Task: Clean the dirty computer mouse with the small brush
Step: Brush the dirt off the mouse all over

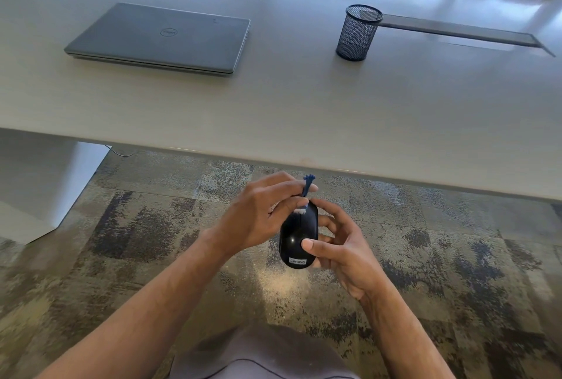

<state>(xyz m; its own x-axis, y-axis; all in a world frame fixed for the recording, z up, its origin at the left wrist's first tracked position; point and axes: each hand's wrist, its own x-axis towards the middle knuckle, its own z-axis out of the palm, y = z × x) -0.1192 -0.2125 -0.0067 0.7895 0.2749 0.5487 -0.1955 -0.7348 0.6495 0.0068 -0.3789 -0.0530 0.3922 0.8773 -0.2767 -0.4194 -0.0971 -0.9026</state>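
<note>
Your right hand [337, 245] clasps the black Lenovo mouse [298, 234] over the carpet; your left hand [258, 216] pinches the small blue brush [306, 188], bristles seemingly at the front edge. Use short strokes, holding the mouse steady.

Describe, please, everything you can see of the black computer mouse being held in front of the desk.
The glossy black oval computer mouse looks like smooth plastic, with a light highlight on its back and a grey label reading "Lenovo" at its near end. It is held in the air below the pale desk edge, above the patterned carpet, lengthwise away from the person. The right hand grips it, thumb on top. The left hand holds the small blue brush, whose pale bristles meet the mouse's far end.
</note>
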